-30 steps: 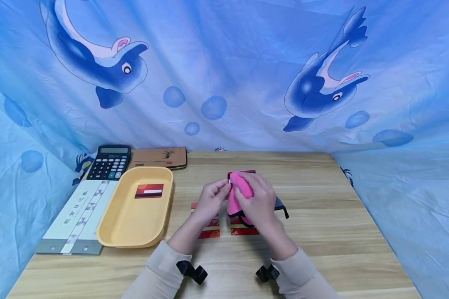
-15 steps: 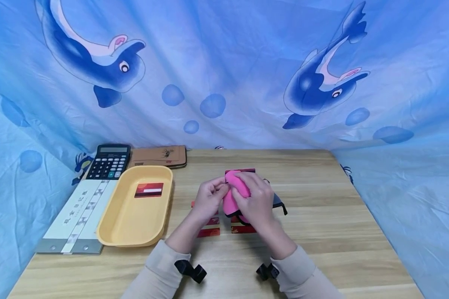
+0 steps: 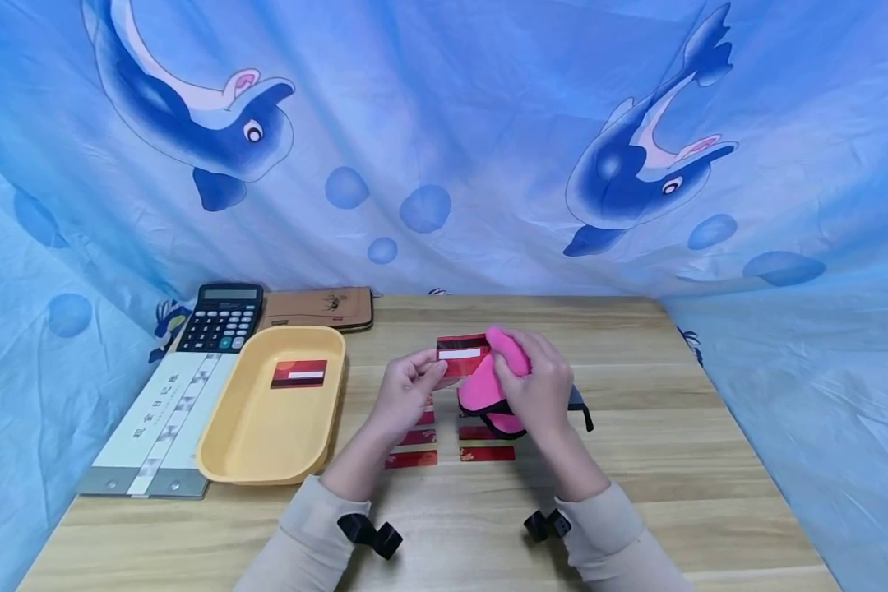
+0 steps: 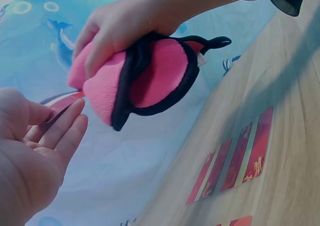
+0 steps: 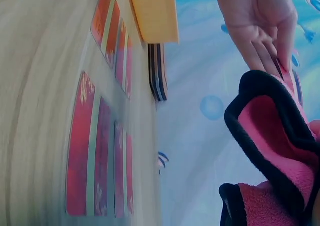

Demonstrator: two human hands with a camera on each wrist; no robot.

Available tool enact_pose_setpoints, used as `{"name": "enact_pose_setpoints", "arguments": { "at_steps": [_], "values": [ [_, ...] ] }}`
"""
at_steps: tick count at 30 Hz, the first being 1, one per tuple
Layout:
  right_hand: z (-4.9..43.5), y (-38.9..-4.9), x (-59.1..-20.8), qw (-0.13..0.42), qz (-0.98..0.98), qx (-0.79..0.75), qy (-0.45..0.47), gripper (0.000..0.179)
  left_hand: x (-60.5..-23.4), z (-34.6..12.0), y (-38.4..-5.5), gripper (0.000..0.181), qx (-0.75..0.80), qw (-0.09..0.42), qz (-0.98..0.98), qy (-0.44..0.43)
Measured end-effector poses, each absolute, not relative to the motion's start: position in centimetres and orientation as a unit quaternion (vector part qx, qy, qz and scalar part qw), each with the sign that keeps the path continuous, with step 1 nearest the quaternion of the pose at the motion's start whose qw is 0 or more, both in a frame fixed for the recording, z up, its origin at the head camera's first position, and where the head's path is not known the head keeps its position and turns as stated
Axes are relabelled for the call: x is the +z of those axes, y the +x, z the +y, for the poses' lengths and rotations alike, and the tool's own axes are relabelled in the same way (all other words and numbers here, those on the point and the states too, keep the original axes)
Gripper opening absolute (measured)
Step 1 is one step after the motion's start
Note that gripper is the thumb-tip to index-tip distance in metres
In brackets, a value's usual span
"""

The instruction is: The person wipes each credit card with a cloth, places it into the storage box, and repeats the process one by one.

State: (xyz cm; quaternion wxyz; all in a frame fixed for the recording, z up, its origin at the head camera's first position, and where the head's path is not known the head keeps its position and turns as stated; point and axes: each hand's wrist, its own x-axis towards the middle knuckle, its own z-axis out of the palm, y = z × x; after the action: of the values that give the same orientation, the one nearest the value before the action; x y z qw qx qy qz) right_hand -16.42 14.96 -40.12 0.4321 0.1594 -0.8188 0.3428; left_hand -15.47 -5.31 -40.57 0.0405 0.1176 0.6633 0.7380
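Observation:
My left hand (image 3: 402, 396) pinches a red bank card (image 3: 455, 367) by its left side, thumb on the near face. A dark stripe and a white strip cross the card's face. In the right hand (image 3: 546, 380) is a pink cleaning cloth (image 3: 481, 388) with black edging, bunched up and gripped at the card's right edge. Part of the cloth hangs loose below the fingers, and a dark blue-grey part shows right of the hand. From the left wrist, the thin card (image 4: 59, 104) spans between the left fingers and the cloth (image 4: 162, 76).
Several red cards (image 3: 487, 454) lie in two columns on the wooden table (image 3: 636, 477) under the hands. To the left is a yellow tray (image 3: 266, 444) holding one red card (image 3: 298, 374). Around it are a white folder (image 3: 166, 411), a calculator (image 3: 222, 318) and a brown wallet (image 3: 316, 309).
The cloth and right hand have moved right, off most of the card. The card's face, mostly covered before, now shows between the hands.

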Motion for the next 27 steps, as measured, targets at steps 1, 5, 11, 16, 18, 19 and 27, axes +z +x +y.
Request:
{"name": "enact_pose_setpoints", "arguments": {
  "at_steps": [1, 5, 11, 16, 18, 19, 27],
  "values": [
    [15.2, -16.5, -40.2, 0.436, -0.817, 0.344, 0.157, 0.030, -40.5, -5.4, -15.5, 0.027, 0.740, 0.038, 0.663, 0.110],
    [16.3, -16.8, -40.5, 0.439, -0.816, 0.347, 0.146, 0.031, -40.0, -6.0, -15.7, 0.027, 0.756, 0.025, 0.651, 0.067],
    [17.7, -16.7, -40.7, 0.430, -0.818, 0.360, 0.129, 0.032, -38.9, -7.9, -15.8, 0.029, 0.763, 0.011, 0.646, 0.019],
    [18.4, -16.6, -40.8, 0.424, -0.820, 0.366, 0.119, 0.032, -38.7, -10.0, -16.3, 0.028, 0.767, -0.004, 0.642, -0.004],
    [18.7, -16.7, -40.8, 0.425, -0.819, 0.367, 0.116, 0.032, -38.7, -10.8, -16.5, 0.028, 0.766, -0.011, 0.643, -0.012],
    [18.9, -16.7, -40.8, 0.426, -0.818, 0.368, 0.115, 0.032, -38.6, -11.2, -16.6, 0.028, 0.763, -0.016, 0.647, -0.016],
    [19.8, -16.7, -41.0, 0.426, -0.820, 0.367, 0.101, 0.031, -38.2, -14.4, -16.9, 0.037, 0.720, -0.057, 0.689, -0.063]
  ]
}}
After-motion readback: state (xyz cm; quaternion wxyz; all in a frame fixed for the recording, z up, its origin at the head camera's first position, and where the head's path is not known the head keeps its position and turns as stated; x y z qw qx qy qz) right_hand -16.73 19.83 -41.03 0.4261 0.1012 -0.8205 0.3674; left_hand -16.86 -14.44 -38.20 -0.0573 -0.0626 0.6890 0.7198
